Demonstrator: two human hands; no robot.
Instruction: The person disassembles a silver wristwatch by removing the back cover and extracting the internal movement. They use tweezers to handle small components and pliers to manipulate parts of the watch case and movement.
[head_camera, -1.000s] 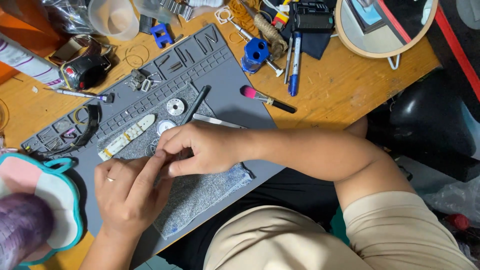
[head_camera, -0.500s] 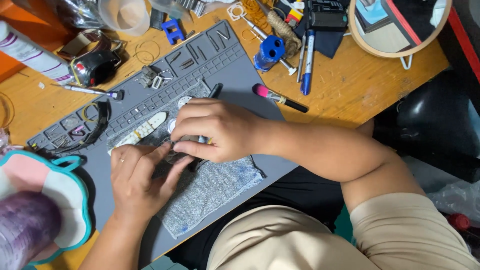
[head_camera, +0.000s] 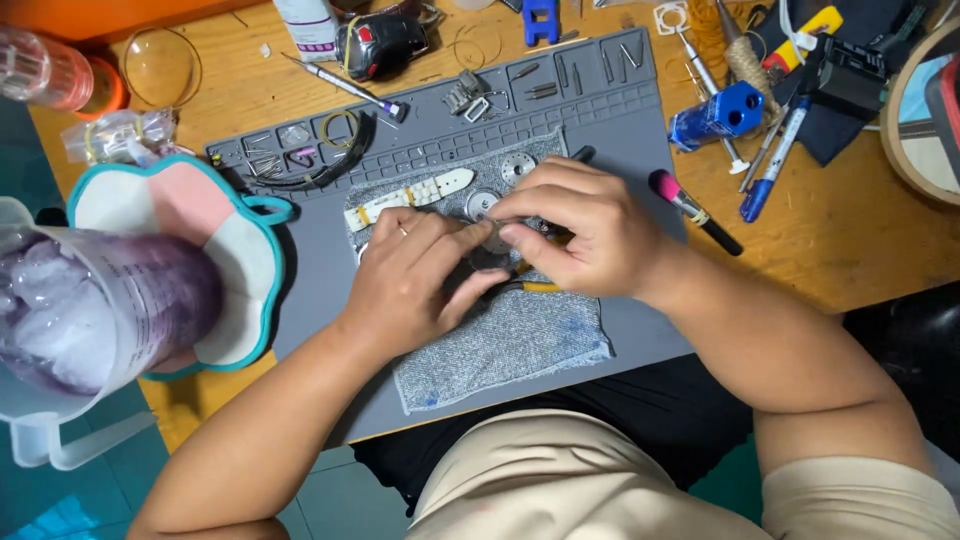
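Your left hand and right hand meet over the grey woven cloth on the grey rubber work mat, fingertips pinched together on a small round silver watch case. It sits between both hands, equally near each; being round and half hidden, its facing cannot be told. The cream watch strap lies just beyond, running left to right.

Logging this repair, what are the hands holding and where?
Both hands, left and right, pinch a small round metal part by its edge between fingertips, above the grey cloth.
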